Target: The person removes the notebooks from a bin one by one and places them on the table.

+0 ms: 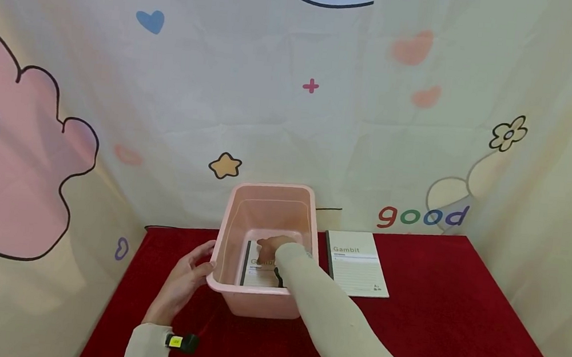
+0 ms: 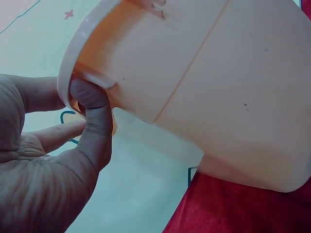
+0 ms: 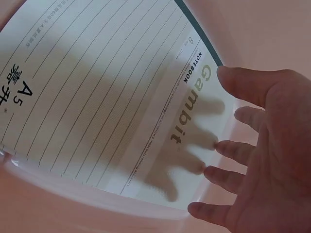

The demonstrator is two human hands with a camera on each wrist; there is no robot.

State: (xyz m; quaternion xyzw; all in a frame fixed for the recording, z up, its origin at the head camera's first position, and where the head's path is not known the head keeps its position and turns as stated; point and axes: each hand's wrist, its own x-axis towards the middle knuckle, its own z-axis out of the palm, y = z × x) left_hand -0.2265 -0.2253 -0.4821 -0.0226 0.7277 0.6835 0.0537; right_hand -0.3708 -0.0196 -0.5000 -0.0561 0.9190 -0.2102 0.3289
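Observation:
A pink plastic bin (image 1: 265,307) stands tilted toward me in the head view. My left hand (image 1: 179,286) grips its left rim, the thumb and fingers pinching the edge in the left wrist view. Inside the bin lies a white Gambit notebook (image 3: 112,92) with a dark green spine. My right hand (image 1: 273,248) reaches down into the bin over this notebook. In the right wrist view its fingers (image 3: 228,179) are spread along the notebook's top edge, casting shadows on the cover; whether they touch it I cannot tell.
A second Gambit notebook (image 1: 357,272) lies just right of the bin on the red tablecloth (image 1: 434,308). Behind the table hangs a pale printed curtain (image 1: 282,115), close to the bin's back.

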